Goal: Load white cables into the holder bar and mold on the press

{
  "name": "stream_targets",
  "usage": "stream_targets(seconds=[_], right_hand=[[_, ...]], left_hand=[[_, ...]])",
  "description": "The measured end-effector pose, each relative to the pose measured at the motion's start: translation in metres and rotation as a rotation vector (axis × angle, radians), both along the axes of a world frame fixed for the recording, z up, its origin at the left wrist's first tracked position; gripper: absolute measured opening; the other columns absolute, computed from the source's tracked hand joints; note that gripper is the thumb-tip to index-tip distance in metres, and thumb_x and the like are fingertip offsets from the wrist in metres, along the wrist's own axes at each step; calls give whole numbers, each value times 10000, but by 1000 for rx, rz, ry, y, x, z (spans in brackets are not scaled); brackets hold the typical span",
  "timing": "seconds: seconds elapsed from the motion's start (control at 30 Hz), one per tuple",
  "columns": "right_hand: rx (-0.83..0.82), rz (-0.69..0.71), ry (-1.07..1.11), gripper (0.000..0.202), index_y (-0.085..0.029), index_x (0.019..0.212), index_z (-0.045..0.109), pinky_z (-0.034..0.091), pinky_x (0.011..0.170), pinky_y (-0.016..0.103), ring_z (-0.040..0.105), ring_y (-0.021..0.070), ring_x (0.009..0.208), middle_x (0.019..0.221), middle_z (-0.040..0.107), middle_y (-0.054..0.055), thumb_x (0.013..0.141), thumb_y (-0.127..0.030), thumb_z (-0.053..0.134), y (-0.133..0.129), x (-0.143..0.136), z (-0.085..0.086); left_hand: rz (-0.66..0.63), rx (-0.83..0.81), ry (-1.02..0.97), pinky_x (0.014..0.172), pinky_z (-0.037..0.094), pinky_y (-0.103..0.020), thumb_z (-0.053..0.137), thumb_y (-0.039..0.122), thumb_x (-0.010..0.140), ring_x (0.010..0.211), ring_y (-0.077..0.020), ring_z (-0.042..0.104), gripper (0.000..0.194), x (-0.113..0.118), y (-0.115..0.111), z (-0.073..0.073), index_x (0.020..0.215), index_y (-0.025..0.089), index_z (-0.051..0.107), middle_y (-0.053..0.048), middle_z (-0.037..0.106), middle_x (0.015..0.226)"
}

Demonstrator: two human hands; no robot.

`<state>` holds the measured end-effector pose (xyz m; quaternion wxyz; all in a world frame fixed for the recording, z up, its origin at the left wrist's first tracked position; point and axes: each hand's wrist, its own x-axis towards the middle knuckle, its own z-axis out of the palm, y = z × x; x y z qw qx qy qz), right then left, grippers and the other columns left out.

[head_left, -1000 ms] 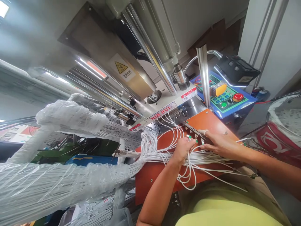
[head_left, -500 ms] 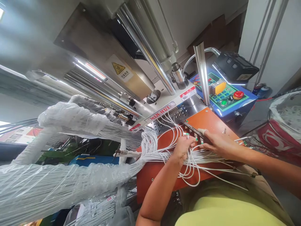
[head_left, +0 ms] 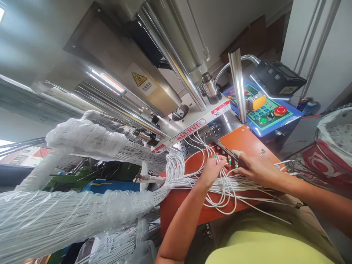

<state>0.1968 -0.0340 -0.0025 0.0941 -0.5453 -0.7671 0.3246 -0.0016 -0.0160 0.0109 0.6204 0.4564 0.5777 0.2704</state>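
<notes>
My left hand [head_left: 212, 171] is closed, thumb and fingers pinched around white cables [head_left: 224, 185], and a small green connector end shows at its fingertips. It is close beside a dark metal mould bar [head_left: 226, 149] with slots along it. My right hand [head_left: 254, 168] grips the near end of this bar, with a covering on one fingertip. Small green-and-white connector pieces [head_left: 230, 160] sit in the bar's slots between the two hands. Loops of cable hang below my left hand, over the orange table [head_left: 187, 205]. My fingers partly hide what they pinch.
Ahead stands a moulding press [head_left: 189, 132] with chrome columns and cables running under its front plate. A blue control box [head_left: 275, 121] with a red button is at the right. Thick plastic-wrapped cable bundles [head_left: 82, 211] fill the left. A lined bin [head_left: 327, 154] stands far right.
My left hand has shifted slightly left, away from the bar's slots. The cable loops below it have swung a little. My right hand stays on the bar.
</notes>
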Motion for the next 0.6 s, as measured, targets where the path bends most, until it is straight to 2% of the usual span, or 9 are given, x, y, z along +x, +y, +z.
stream_targets(seconds=[0.1, 0.2, 0.33, 0.5, 0.6], right_hand=[[12, -25, 12, 480, -245, 1294, 463, 405, 697, 331, 671, 320, 944, 1033, 722, 106, 916, -540, 445, 0, 1, -1], [37, -49, 55, 526, -277, 1335, 466, 415, 691, 317, 681, 299, 900, 987, 732, 86, 893, -561, 488, 0, 2, -3], [40, -56, 73, 559, -284, 1358, 463, 426, 678, 310, 684, 289, 861, 949, 735, 78, 878, -565, 515, 0, 3, -4], [32, -54, 35, 532, -271, 1345, 475, 429, 680, 317, 684, 294, 881, 970, 735, 86, 889, -544, 497, 0, 2, -2], [23, -55, 45, 544, -264, 1354, 466, 433, 692, 321, 681, 298, 912, 997, 733, 91, 888, -545, 499, 0, 2, -1]], left_hand=[[145, 38, -26, 540, 443, -232, 670, 503, 783, 551, -110, 552, 422, -6, -3, -6, 994, 138, 644, -39, 682, 739], [231, 132, 6, 509, 421, -225, 573, 550, 849, 514, -100, 519, 442, -8, -3, -12, 904, 121, 665, -36, 644, 679], [310, 114, -66, 507, 415, -220, 632, 515, 821, 481, -88, 506, 401, -9, 1, -11, 870, 118, 657, -14, 607, 640], [313, 19, -346, 730, 514, -324, 663, 480, 818, 752, -206, 684, 371, -7, 4, -6, 882, 119, 605, -110, 688, 801], [347, 20, -415, 775, 513, -334, 721, 449, 784, 752, -194, 692, 353, -3, 5, -7, 900, 148, 579, -67, 684, 798]])
